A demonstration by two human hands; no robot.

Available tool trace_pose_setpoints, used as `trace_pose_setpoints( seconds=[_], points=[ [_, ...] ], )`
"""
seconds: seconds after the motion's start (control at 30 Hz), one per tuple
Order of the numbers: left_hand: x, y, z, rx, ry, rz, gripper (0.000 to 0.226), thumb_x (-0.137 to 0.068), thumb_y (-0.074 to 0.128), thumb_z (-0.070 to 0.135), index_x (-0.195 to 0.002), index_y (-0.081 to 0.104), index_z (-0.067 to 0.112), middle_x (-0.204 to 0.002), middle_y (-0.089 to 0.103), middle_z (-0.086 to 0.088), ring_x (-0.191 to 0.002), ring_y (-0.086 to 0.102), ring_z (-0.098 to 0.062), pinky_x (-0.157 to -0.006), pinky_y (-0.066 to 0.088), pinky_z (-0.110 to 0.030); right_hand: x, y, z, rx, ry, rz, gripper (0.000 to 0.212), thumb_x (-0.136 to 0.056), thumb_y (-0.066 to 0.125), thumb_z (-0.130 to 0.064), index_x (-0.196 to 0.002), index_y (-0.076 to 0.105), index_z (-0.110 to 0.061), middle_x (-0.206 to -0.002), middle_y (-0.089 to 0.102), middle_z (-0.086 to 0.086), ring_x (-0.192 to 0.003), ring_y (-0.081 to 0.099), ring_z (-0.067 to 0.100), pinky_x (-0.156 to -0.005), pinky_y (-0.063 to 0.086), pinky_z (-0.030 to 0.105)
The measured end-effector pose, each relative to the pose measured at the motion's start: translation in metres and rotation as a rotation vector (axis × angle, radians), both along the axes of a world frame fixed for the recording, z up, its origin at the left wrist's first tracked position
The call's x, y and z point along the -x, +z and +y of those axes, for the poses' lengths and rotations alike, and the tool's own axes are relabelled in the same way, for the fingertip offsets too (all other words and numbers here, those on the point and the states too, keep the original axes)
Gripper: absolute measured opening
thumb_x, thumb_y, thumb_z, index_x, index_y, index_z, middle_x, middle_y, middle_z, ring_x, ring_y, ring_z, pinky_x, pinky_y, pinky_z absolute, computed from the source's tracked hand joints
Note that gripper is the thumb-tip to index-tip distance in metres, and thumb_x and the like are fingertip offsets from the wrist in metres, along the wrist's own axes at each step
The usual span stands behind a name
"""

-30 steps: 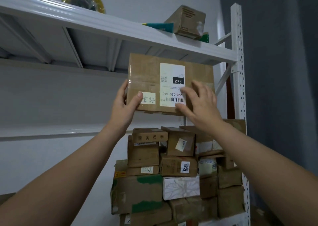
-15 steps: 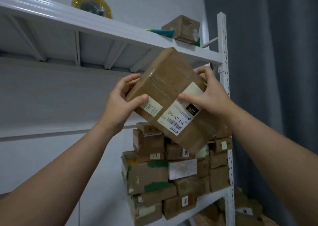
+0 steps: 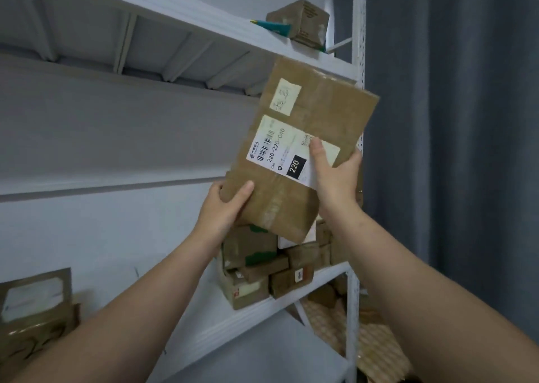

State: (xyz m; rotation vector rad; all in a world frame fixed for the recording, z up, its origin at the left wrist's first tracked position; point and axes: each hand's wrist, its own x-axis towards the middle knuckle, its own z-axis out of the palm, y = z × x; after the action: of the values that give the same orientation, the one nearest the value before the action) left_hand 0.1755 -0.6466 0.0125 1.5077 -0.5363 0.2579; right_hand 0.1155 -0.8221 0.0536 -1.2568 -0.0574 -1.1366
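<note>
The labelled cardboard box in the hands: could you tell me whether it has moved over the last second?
Yes. The box has swung from lying level under the upper shelf to standing tilted on end beside the shelf post.

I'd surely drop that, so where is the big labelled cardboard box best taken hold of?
By its two long edges near the lower end, one hand from each side: the cardboard box is flat, broad and tilted on end, too wide for one hand. The left hand grips its lower left corner, the right hand its right edge, thumb on the label.
</note>
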Motion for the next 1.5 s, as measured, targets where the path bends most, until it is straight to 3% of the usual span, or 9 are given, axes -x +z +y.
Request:
trace_pose_setpoints(
  seconds=[0.17, 0.23, 0.33, 0.43, 0.53, 0.6, 0.87, 1.23, 1.5],
  points=[
    [0.007, -0.035, -0.005, 0.520, -0.136, 0.226, 0.082, -0.065, 0.078, 0.046, -0.131, 0.032, 0.030, -0.117, 0.060, 0.007, -0.104, 0.063, -0.014, -0.085, 0.054, -0.039, -0.008, -0.034, 0.029, -0.255, 0.129, 0.120, 0.092, -0.081, 0.072, -0.045, -0.148, 0.013, -0.024, -0.120, 0.056, -0.005, -0.089, 0.056, -0.001, -0.054, 0.046, 0.010],
    [0.008, -0.036, -0.007, 0.499, -0.063, 0.127, 0.080, -0.062, 0.079, 0.049, -0.128, 0.039, 0.030, -0.117, 0.061, 0.010, -0.102, 0.064, -0.009, -0.079, 0.056, -0.031, -0.007, -0.040, 0.030, -0.286, 0.163, 0.126, 0.094, -0.079, 0.074, -0.043, -0.148, 0.012, -0.027, -0.125, 0.054, -0.005, -0.093, 0.057, 0.000, -0.063, 0.049, 0.013],
    [0.004, -0.034, 0.000, 0.443, 0.105, -0.031, 0.068, -0.073, 0.076, 0.046, -0.130, 0.045, 0.028, -0.115, 0.061, 0.015, -0.095, 0.062, 0.004, -0.062, 0.050, -0.009, 0.002, -0.042, 0.011, -0.184, 0.034, 0.168, 0.109, -0.075, 0.081, -0.031, -0.151, 0.003, -0.029, -0.142, 0.039, 0.001, -0.124, 0.048, 0.017, -0.097, 0.041, 0.029],
    [-0.004, -0.032, 0.009, 0.359, 0.170, -0.150, 0.058, -0.082, 0.071, 0.038, -0.133, 0.045, 0.026, -0.115, 0.061, 0.017, -0.097, 0.061, 0.007, -0.068, 0.051, -0.008, 0.016, -0.045, -0.028, 0.078, -0.229, 0.299, 0.115, -0.071, 0.083, -0.037, -0.150, -0.001, -0.038, -0.156, 0.011, 0.002, -0.139, 0.026, 0.028, -0.107, 0.031, 0.049],
    [-0.003, -0.033, 0.006, 0.283, 0.172, -0.194, 0.049, -0.087, 0.066, 0.035, -0.130, 0.044, 0.028, -0.112, 0.059, 0.021, -0.095, 0.060, 0.010, -0.070, 0.052, -0.011, 0.029, -0.052, -0.055, 0.449, -0.075, 0.311, 0.104, -0.070, 0.081, -0.045, -0.147, 0.011, -0.043, -0.146, 0.034, -0.008, -0.130, 0.039, 0.016, -0.107, 0.038, 0.050],
    [-0.001, -0.035, -0.001, 0.260, 0.177, -0.208, 0.048, -0.090, 0.062, 0.034, -0.131, 0.039, 0.027, -0.110, 0.055, 0.024, -0.091, 0.058, 0.016, -0.069, 0.051, -0.008, 0.034, -0.059, -0.063, 0.520, -0.008, 0.322, 0.102, -0.068, 0.082, -0.045, -0.146, 0.016, -0.041, -0.138, 0.042, -0.010, -0.124, 0.045, 0.011, -0.103, 0.044, 0.046],
    [0.002, -0.039, -0.013, 0.228, 0.237, -0.245, 0.047, -0.094, 0.054, 0.039, -0.135, 0.035, 0.026, -0.113, 0.052, 0.023, -0.095, 0.053, 0.018, -0.070, 0.047, -0.003, 0.033, -0.066, -0.071, 0.529, -0.095, 0.305, 0.105, -0.064, 0.081, -0.052, -0.146, 0.016, -0.040, -0.139, 0.041, -0.002, -0.126, 0.043, 0.016, -0.104, 0.041, 0.052],
    [0.002, -0.037, -0.001, 0.213, 0.268, -0.257, 0.050, -0.094, 0.056, 0.038, -0.138, 0.036, 0.023, -0.115, 0.053, 0.021, -0.098, 0.054, 0.016, -0.073, 0.046, -0.003, 0.020, -0.075, -0.067, 0.512, -0.022, 0.287, 0.103, -0.066, 0.082, -0.048, -0.145, 0.018, -0.038, -0.137, 0.040, -0.008, -0.124, 0.041, 0.012, -0.105, 0.039, 0.043],
    [0.017, -0.115, -0.009, 0.151, 0.285, -0.140, 0.052, -0.093, 0.058, 0.038, -0.138, 0.037, 0.024, -0.110, 0.055, 0.027, -0.099, 0.056, 0.013, -0.084, 0.046, -0.009, 0.034, -0.148, -0.076, 0.448, 0.055, 0.459, 0.101, -0.062, 0.083, -0.052, -0.142, 0.023, -0.039, -0.130, 0.048, -0.011, -0.120, 0.049, 0.015, -0.101, 0.045, 0.044]
  ],
)
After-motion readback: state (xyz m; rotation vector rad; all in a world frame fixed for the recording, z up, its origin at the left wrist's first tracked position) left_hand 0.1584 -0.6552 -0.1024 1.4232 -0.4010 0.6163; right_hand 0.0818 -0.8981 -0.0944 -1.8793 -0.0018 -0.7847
